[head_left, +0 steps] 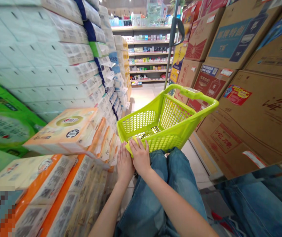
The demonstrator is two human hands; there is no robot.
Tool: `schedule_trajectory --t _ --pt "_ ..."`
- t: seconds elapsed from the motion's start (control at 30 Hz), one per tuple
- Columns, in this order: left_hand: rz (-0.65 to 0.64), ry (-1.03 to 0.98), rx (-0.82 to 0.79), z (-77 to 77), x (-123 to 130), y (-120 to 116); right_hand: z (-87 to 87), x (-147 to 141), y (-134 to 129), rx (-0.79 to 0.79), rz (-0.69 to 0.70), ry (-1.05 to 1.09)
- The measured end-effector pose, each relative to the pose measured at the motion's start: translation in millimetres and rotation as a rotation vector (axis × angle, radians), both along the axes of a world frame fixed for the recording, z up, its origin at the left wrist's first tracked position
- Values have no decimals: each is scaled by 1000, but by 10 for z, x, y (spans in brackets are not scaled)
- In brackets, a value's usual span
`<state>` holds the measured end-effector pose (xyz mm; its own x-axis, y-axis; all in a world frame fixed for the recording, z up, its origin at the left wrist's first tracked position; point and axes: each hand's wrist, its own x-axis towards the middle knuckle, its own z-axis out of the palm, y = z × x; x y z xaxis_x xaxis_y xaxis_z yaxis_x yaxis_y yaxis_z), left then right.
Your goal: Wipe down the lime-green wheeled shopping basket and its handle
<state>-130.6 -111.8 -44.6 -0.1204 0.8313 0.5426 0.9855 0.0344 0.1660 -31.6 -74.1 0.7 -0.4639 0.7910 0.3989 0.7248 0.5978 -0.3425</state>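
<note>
A lime-green shopping basket (165,141) with lattice sides and a raised pull handle stands tilted in front of my knees. My right hand (141,156) rests at its near left corner, fingers over a small yellow cloth (129,149) pressed against the rim. Only part of that cloth shows between my hands. Beside it, my left hand (124,159) touches the outside of the same corner with its fingers stretched out; its thumb is hidden. The basket's perforated floor (150,131) is partly visible.
Stacked tissue packs (66,125) rise along the left. Cardboard cartons (254,112) are piled along the right. A grey pole (171,42) stands behind the basket. Shelves of small goods (148,51) cross the aisle's far end. Another person's jeans (261,200) appear at lower right.
</note>
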Motion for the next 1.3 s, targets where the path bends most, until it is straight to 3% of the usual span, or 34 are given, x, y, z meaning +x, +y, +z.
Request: schedule_trajectory --t 0.07,0.17,0.3,0.4,0.53,0.7,0.8,0.93,1.13,1.3 --pt "-12 -5 3 3 -5 -2 6 54 21 21 54 -10" --pt "-28 -20 -10 35 -2 -11 37 383 181 62 54 -38" --pt "-26 -22 -29 70 10 -13 97 995 498 105 -177 -39" --pt "-27 -27 -21 68 16 -7 135 1221 631 113 -335 -28" --pt "-22 -37 -5 51 18 -6 104 913 500 67 -358 5" --pt "-17 -13 0 25 7 -7 -4 186 120 2 -91 4" --pt "-10 -1 1 17 1 -7 -19 49 30 10 31 -12" --pt "-25 -6 -5 37 -3 -13 20 349 174 59 77 -43" --pt "-17 -6 -28 103 16 -29 118 1131 575 109 -228 -8" --pt "7 -59 -33 150 69 -24 151 1226 618 115 -307 -17"
